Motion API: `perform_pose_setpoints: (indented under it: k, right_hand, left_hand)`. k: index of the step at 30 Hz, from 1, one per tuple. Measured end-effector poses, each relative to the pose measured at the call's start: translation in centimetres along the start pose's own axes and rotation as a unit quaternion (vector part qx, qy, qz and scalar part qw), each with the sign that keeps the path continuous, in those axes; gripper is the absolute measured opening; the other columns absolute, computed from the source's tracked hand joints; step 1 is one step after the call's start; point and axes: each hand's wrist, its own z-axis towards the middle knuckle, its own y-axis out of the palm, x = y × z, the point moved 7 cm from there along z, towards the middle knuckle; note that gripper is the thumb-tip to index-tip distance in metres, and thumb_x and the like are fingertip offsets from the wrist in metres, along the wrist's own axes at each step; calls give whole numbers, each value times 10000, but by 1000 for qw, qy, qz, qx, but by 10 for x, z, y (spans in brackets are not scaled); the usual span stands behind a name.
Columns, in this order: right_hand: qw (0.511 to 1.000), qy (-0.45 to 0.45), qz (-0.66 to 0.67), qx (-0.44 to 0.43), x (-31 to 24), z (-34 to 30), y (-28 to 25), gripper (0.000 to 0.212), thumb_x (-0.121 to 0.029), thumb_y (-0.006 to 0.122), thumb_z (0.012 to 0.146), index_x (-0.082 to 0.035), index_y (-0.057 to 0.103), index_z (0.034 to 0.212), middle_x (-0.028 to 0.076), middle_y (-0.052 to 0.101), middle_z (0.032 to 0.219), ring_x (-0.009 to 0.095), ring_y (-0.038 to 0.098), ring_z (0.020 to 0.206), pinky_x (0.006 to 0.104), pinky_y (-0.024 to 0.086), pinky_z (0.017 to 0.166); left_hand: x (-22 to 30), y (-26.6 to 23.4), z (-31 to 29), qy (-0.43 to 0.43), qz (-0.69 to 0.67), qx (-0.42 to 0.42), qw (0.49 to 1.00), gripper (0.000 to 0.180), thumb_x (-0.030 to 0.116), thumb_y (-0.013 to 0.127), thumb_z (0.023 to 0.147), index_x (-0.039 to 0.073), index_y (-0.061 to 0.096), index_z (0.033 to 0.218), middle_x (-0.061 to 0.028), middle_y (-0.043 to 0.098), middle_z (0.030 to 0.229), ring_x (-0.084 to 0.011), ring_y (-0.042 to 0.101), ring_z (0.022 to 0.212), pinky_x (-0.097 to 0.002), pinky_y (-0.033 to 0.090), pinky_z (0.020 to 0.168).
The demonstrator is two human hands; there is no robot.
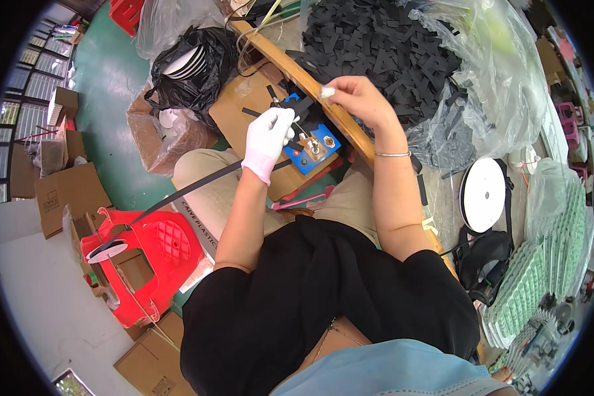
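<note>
My left hand, in a white glove, is closed above a small blue machine with a metal plate and a rod. What its fingers hold, if anything, is hidden. Behind its wrist, a long black strap runs from a reel at the left toward the machine. My bare right hand is raised over the wooden table edge, thumb and fingers drawn together. Something small and white shows at its fingertips; whether this is held or covers a finger, I cannot tell. Short black strips lie around the machine.
A large heap of cut black strips covers the table beyond my right hand, with clear plastic sheeting beside it. A white reel stands at right. The red stool, a cardboard box and a black bag are at left.
</note>
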Motion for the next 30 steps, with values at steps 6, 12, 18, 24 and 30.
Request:
perform_pose_setpoints:
  k: [6, 12, 18, 24, 30]
  right_hand:
    - [999, -20, -1, -30, 17, 11, 14, 112, -96, 624, 805, 8, 643, 839, -36, 588, 747, 24, 489, 679, 182, 391, 599]
    - [990, 3, -134, 51, 24, 13, -1, 129, -111, 620, 767, 16, 634, 780, -12, 580, 663, 52, 493, 623, 222, 406, 573]
    - [963, 10, -250, 101, 32, 20, -3, 161, -141, 633, 726, 19, 630, 739, 28, 557, 581, 87, 498, 558, 262, 424, 547]
    - [953, 30, -276, 120, 32, 20, -5, 165, -169, 636, 680, -14, 655, 733, 100, 618, 625, 202, 598, 586, 312, 467, 593]
    - [951, 34, -283, 117, 32, 20, -5, 166, -168, 636, 683, -12, 654, 734, 97, 614, 619, 195, 591, 577, 309, 464, 585]
  left_hand:
    - [-6, 4, 6, -8, 18, -1, 1000, 239, 246, 576, 889, 19, 644, 850, 12, 546, 616, -41, 454, 537, -194, 365, 500]
    - [-12, -2, 4, -19, 62, -32, 997, 254, 263, 570, 889, 24, 643, 846, 11, 552, 615, -51, 463, 543, -203, 378, 514]
    - [-28, -34, -4, -36, 114, -29, 992, 266, 278, 554, 891, 34, 634, 821, 7, 554, 612, -54, 466, 550, -215, 383, 523]
    - [-39, -41, -2, -43, 110, -23, 993, 267, 280, 563, 884, 33, 622, 800, 6, 551, 607, -57, 462, 548, -218, 376, 523]
    - [-49, -43, 1, -46, 144, -7, 988, 269, 282, 561, 884, 34, 623, 799, 3, 549, 606, -58, 461, 546, -219, 375, 520]
